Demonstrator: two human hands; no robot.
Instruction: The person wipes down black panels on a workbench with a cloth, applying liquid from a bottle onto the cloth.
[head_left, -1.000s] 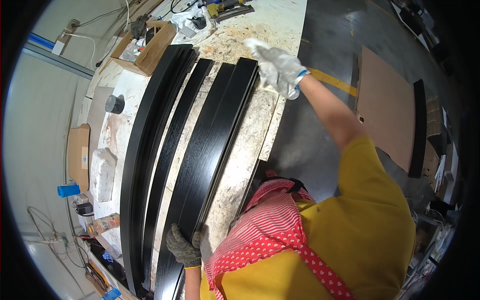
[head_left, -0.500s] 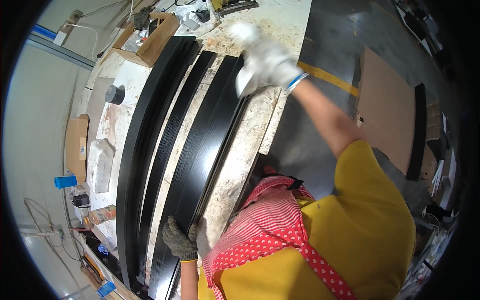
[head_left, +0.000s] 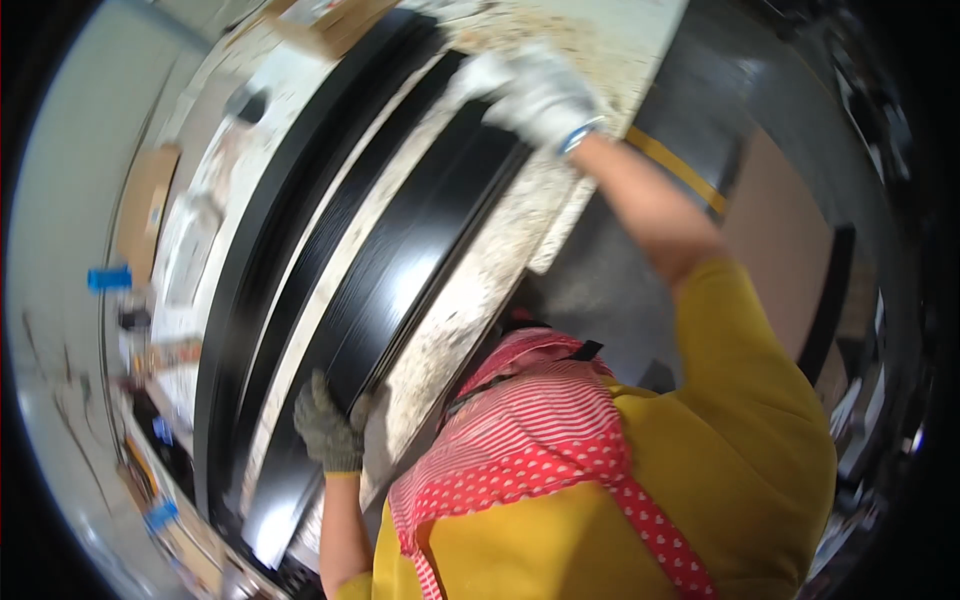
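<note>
My left hand (head_left: 330, 428), in a dark grey knit glove, grips the near part of a long black board (head_left: 385, 265). Its fingers lie over the top and the thumb is at the right edge. At the board's far end is my right hand (head_left: 545, 100), in a white glove with a blue-edged cuff. Motion blurs its fingers, so whether they hold anything is unclear. Left of this board runs a narrower black strip (head_left: 335, 225), and beyond that a thicker black moulding (head_left: 262, 215). All three lie lengthwise on a stained white worktable (head_left: 480, 265).
An open wooden box (head_left: 335, 28) stands at the table's far left. Along the left side are a dark round container (head_left: 247, 103), a white wrapped block (head_left: 192, 245) and a cardboard piece (head_left: 148, 205). A large brown panel (head_left: 775, 235) and a black strip (head_left: 828, 300) stand on the right.
The view has shifted, and the boards sit further left and higher in it. My right hand remains over the board's far end, its fingers now across the end. My left hand keeps its hold.
</note>
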